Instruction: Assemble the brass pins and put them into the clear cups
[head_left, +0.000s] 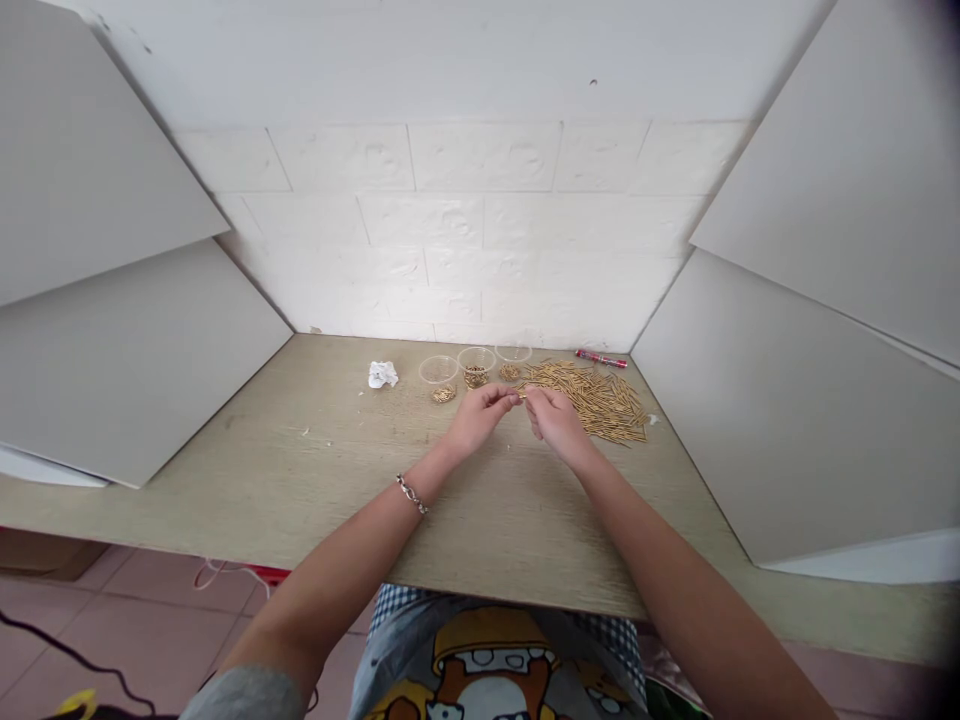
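Gold-coloured metal pins [592,402] lie in a loose heap toward the back right of my laminate desk [300,480]. Starting at the far left, pink floor tiles [150,640] and a cardboard box [45,553] show below the desk edge, and a grey panel [127,340] rises along that side of the desk. Farther along, a crumpled white tissue [382,374] sits near the back wall, followed by three clear plastic cups [476,365] in a row. The middle cup holds short gold pieces, and small gold clumps lie on the desk nearby.

My left hand [480,420], with a silver chain bracelet [412,493] on its wrist, is closed in a pinch on a pin. My right hand [559,425] curls in just beside it, though at this size I cannot tell whether it grips anything. The heap lies just past it. A red marker pen [601,358] lies behind the heap, with another grey panel [795,400] beyond. A white brick-patterned wall [480,230] closes off the back.
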